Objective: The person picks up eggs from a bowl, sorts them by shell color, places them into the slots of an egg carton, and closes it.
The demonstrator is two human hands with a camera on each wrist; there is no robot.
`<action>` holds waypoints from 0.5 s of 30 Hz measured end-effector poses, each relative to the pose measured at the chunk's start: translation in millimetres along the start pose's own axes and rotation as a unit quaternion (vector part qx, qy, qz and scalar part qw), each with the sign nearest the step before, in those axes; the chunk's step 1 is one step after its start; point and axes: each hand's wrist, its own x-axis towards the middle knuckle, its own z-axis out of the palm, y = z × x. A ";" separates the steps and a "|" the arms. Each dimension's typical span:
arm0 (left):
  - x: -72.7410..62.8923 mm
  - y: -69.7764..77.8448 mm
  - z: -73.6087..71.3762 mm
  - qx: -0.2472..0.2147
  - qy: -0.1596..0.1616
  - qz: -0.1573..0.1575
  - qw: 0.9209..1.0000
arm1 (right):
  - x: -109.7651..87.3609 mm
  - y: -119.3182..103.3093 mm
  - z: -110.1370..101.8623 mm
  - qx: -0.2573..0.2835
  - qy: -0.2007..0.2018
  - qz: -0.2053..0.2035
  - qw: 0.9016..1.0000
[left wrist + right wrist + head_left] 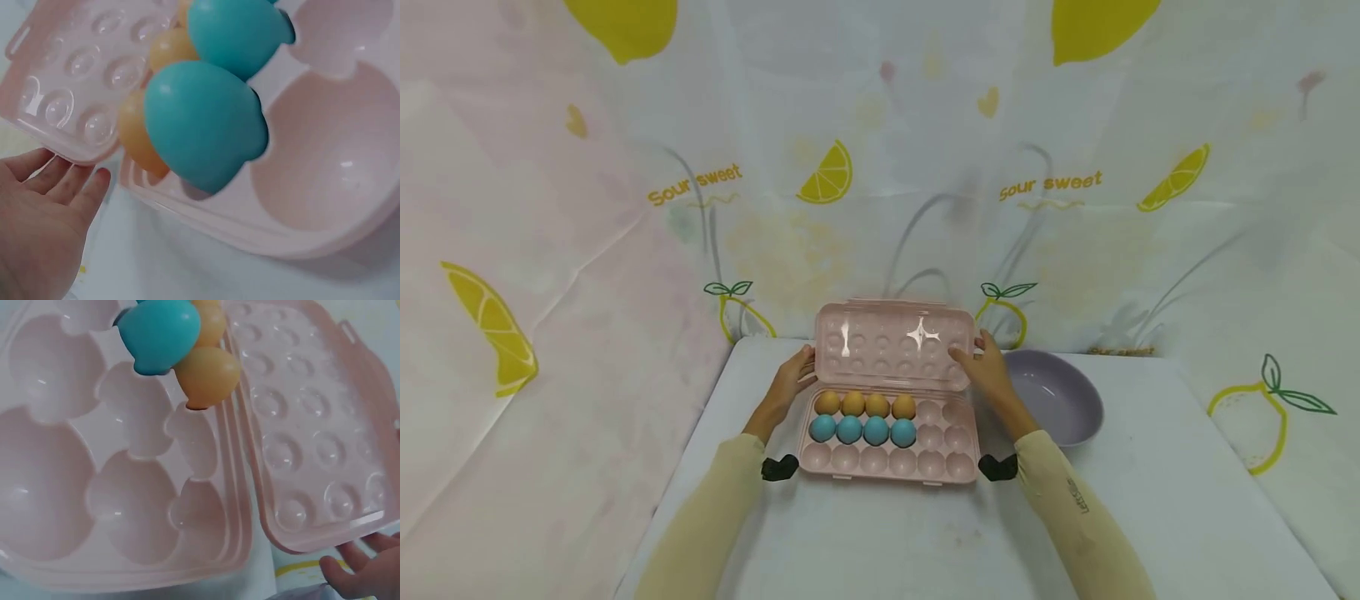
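A pink plastic egg carton [887,462] lies on the table with its lid [880,346] raised at the back. Several orange eggs [853,404] sit in the row nearest the hinge, and several blue eggs [876,431] fill the left part of the middle row. The front row and the right-hand pockets show bare. My left hand [788,383] is at the lid's left side, its extended fingers [56,178] touching the edge. At the opposite side my right hand [988,371] has its fingers behind the lid's edge, the thumb spread apart from them in the right wrist view.
A purple bowl [1082,400] stands on the white table [880,542] right behind my right forearm. Lemon-print cloth [880,233] hangs along the back and sides. Dark wrist camera mounts [780,467] flank the carton's front corners.
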 end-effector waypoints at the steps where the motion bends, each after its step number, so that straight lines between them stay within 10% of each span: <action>1: -0.9 2.7 0.6 -0.011 0.004 0.005 1.000 | -2.7 -0.2 -2.6 0.014 0.000 -0.012 1.000; 8: -21.5 32.7 7.1 -0.013 0.007 0.090 0.996 | -35.3 -4.6 -16.8 -0.014 0.015 -0.167 0.986; 15: -75.7 67.6 21.6 0.143 -0.031 0.187 0.971 | -80.2 11.7 -12.4 -0.106 -0.027 -0.311 0.944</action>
